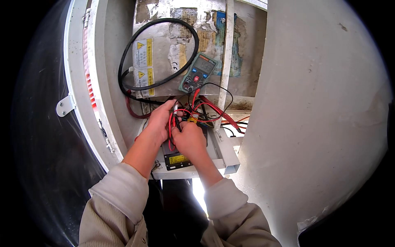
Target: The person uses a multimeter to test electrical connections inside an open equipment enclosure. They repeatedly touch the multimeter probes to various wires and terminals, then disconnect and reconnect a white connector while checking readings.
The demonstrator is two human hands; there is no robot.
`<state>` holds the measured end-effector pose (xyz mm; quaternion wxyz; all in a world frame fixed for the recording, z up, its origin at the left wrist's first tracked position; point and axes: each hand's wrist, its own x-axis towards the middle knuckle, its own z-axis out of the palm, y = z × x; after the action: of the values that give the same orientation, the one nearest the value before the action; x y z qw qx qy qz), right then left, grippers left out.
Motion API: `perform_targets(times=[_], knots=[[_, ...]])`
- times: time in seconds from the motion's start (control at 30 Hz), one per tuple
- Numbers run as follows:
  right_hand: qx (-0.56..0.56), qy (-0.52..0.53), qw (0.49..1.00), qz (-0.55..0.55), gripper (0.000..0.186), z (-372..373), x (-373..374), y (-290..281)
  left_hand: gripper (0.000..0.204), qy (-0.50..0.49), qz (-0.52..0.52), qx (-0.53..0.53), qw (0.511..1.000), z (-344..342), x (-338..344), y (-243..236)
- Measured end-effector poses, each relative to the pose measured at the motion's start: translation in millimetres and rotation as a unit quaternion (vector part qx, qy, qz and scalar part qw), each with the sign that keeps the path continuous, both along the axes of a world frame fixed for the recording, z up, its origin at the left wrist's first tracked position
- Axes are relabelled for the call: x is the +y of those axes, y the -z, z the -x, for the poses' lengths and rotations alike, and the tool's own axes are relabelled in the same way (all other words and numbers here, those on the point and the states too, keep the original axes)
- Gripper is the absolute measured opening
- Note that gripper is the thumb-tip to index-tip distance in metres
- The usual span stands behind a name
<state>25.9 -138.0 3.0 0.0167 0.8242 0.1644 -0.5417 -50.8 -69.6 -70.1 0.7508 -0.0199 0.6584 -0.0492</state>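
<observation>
Nearest, folded sleeve cuffs (118, 190), bulky; could snag on the frame ledge (168, 173) if leaning in further. Just beyond, black module w/ yellow label (178, 159), set on that ledge. Then, close together above it, L hand (158, 122) w/ bent fingers at the far side of the leads, R hand (189, 138) w/ curled fingers on the near side. Can't tell exact pinch, fingertips partly hidden; prob. on red test lead (170, 138) or something beside it. Could slip off a contact or bridge two at once if angled badly; poss. short if live (can't tell). Slack over module, easy to hook w/ a finger. Next, yellow connector (192, 118) amid tangled wires; could get tugged loose by a crossing lead. To the right, thick red cable (220, 111); could get in the way if nudged. Farther, meter (198, 72), tilted in front of metal box (162, 53); could slide if leads go taut. Around it, black cable loop (197, 41); could sag onto meter if knocked.
</observation>
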Motion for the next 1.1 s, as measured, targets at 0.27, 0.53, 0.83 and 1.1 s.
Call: perform_targets(times=[0.27,0.53,0.83,1.1], knots=[[-0.006,-0.002,1.000,-0.011,0.031,0,-2,1,0.027,0.022,-0.033,0.000,0.999,1,8,-10],[0.033,-0.004,0.999,0.022,0.034,-3,2,0,0.029,-0.025,-0.027,-0.030,0.999,3,3,-9],[0.017,-0.012,1.000,-0.007,0.032,-1,-2,4,0.032,-0.012,-0.021,-0.034,0.999,11,-2,0],[-0.006,0.012,0.996,-0.087,0.026,0,-12,12,0.034,-0.015,-0.016,-0.049,0.999,12,-5,2]])
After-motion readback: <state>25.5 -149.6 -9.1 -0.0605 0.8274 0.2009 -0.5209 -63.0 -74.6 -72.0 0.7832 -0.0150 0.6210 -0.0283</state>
